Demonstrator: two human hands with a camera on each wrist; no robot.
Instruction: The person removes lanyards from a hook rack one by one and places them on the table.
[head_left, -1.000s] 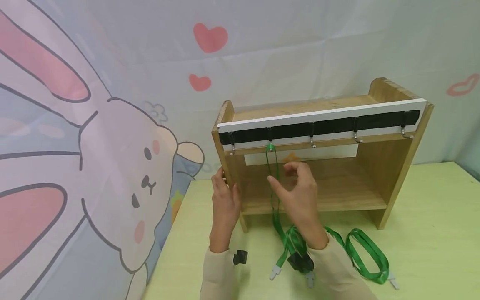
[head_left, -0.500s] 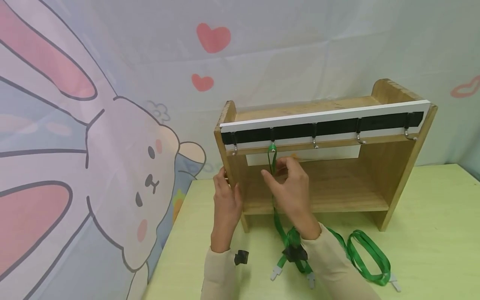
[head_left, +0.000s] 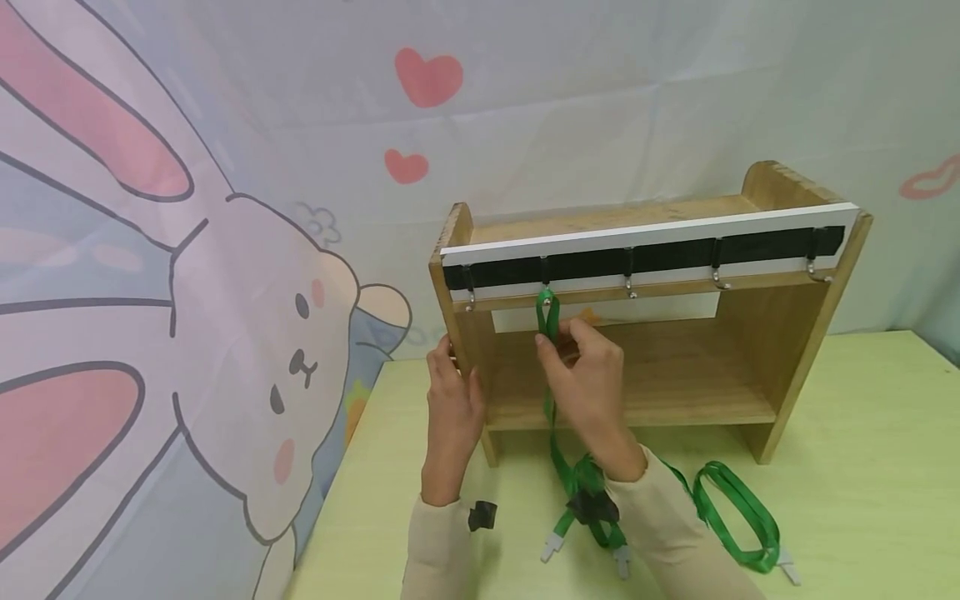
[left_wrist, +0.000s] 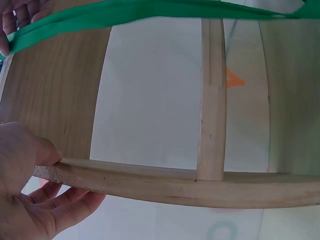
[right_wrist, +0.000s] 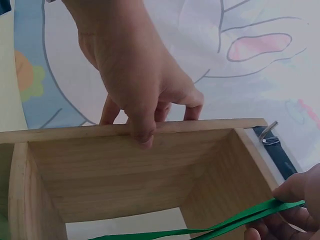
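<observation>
My left hand (head_left: pixel 456 408) grips the left side panel of a small wooden shelf (head_left: pixel 678 367). In the left wrist view, the thumb of my left hand (left_wrist: pixel 25 185) lies on the inner face and the fingers go round the outside. A green lanyard (head_left: pixel 550 315) hangs by its loop from the second hook from the left. My right hand (head_left: pixel 588 383) pinches its strap just below that hook. The right wrist view shows the green strap (right_wrist: pixel 250 212) between thumb and fingers of my right hand (right_wrist: pixel 295 215). The lanyard's lower part trails onto the table.
More green lanyards lie on the table (head_left: pixel 862 467), one coiled lanyard (head_left: pixel 738 517) at right, with white clips (head_left: pixel 552 547) near the front. A white rail with a black strip (head_left: pixel 585 265) carries several metal hooks. A printed cloth (head_left: pixel 562 125) hangs behind.
My right hand has moved in to the strap and pinches it, drawing its two spread strands together below the hook. The left hand keeps its hold on the panel.
</observation>
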